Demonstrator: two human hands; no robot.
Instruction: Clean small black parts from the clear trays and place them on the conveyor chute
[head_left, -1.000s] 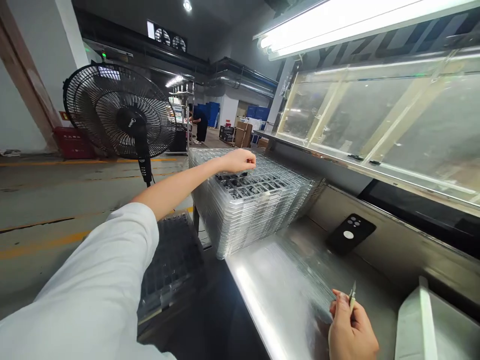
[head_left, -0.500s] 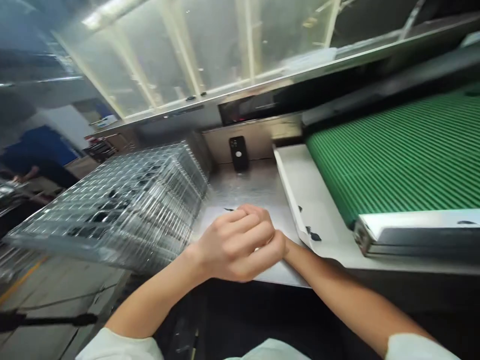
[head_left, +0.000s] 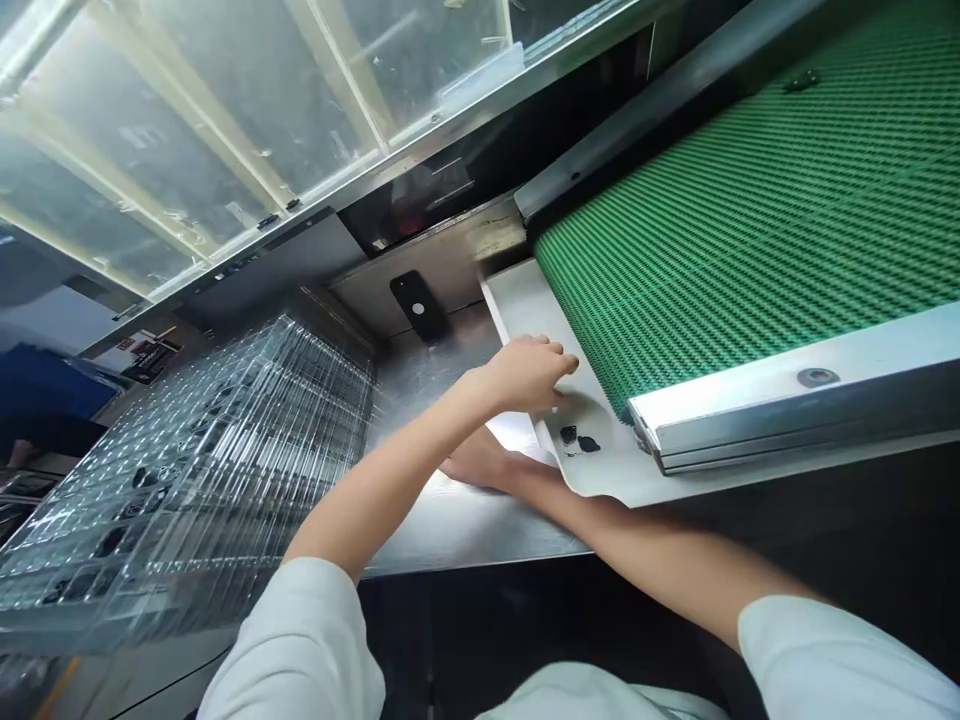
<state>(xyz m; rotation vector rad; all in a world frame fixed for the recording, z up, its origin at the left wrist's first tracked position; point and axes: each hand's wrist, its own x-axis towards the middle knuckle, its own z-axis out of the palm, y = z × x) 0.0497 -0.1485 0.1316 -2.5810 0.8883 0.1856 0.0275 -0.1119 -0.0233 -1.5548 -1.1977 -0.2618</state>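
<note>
My left hand (head_left: 525,372) reaches forward with curled fingers at the edge of a white board (head_left: 525,310), and nothing shows in it. My right hand (head_left: 472,464) lies low on the steel table (head_left: 442,525), partly hidden under my left forearm. Its fingers are out of sight. Two small black pieces (head_left: 579,441) rest on the white board, just beyond my left fingertips. To the left of my arms stands a tall stack of clear plastic trays (head_left: 202,470).
A green mesh conveyor belt (head_left: 750,200) runs along the right, edged by a steel rail (head_left: 795,400). A black phone (head_left: 418,305) leans against the steel back panel. Glass panels in pale frames (head_left: 187,130) stand above the table.
The view has swung right from the fan and tray stack to the green belt. My hands have come together, then parted. The small blade held earlier in my right hand no longer shows.
</note>
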